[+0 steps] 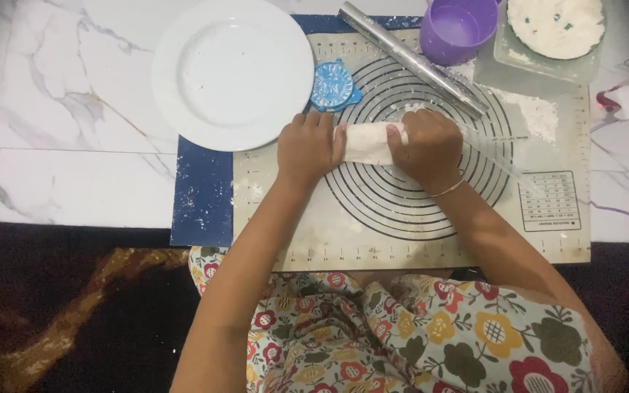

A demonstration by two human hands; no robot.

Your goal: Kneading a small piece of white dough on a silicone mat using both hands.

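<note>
Both hands, left hand (307, 148) and right hand (428, 145), clasp a pale, floury roll of dough (368, 143) on the baking mat (402, 233).

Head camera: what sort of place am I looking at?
Likely a home floor set up for pastry work: a marked baking mat on marble tiles, a metal rolling pin, and both hands, left hand and right hand, rolling dough.

Home kitchen floor: marble tiles (60, 109), baking mat (402, 233), rolling pin (409, 58), plate (232, 73), floral clothing.
</note>
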